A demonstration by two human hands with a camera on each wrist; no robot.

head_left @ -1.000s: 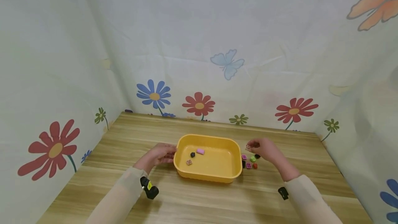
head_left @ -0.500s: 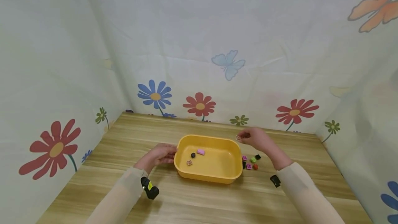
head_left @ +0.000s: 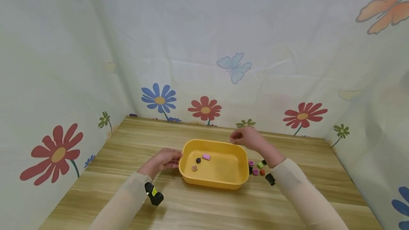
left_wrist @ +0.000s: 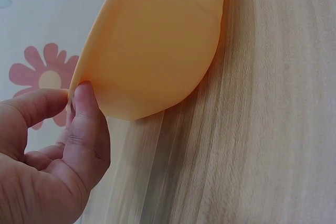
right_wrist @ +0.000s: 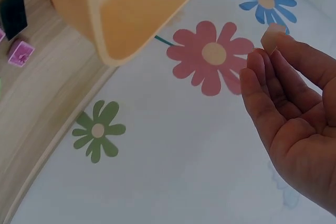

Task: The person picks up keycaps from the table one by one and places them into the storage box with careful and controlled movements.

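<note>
My left hand (head_left: 163,159) pinches the left rim of a yellow plastic tub (head_left: 211,181); in the left wrist view its thumb and finger sit on either side of the tub's edge (left_wrist: 157,40). Over the tub's far rim, right of centre, is my right hand (head_left: 249,138). Between its thumb and fingertips it holds a small pale square piece (right_wrist: 271,39), much like a keycap. Inside the tub lie a pink oblong piece (head_left: 206,157), a small black piece (head_left: 198,160) and a tan square piece (head_left: 194,168).
Right of the tub, several small pieces lie on the wooden table (head_left: 179,208): pink squares (head_left: 255,171), a light green one (head_left: 260,165), an orange-red one (head_left: 262,172) and black ones (head_left: 250,170). A flower-patterned cloth (head_left: 191,45) encloses the table's back and sides.
My right hand has lifted the pale piece from beside the loose pieces and carried it left, to above the tub's far rim. My left hand and the tub stay in place.
</note>
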